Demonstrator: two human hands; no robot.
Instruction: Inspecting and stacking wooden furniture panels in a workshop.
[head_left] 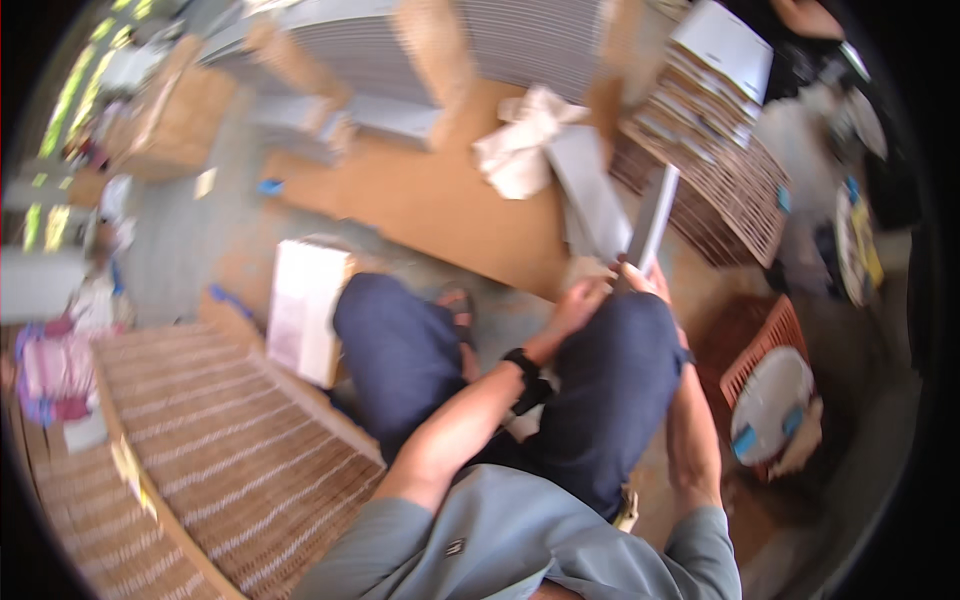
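Note:
Above my right knee, my right hand (645,282) is closed around the lower end of a thin flat grey-white slab (654,215), which tilts up and away from me. My left hand (580,303) is beside it at the left of the same knee, fingers bent and blurred by motion; whether it touches the slab or holds anything is unclear. Just beyond both hands lies another flat grey piece (590,185) on brown cardboard (460,195). A crumpled off-white cloth (522,145) rests near that piece's far end.
Stacks of grey sheets (530,40) rise at the far side. At right stand a brown slatted crate (725,205) topped with flat pieces and an orange basket (765,345) with a white round lid-like thing (772,400). A white box (303,305) and brown stacked rows (230,450) are left.

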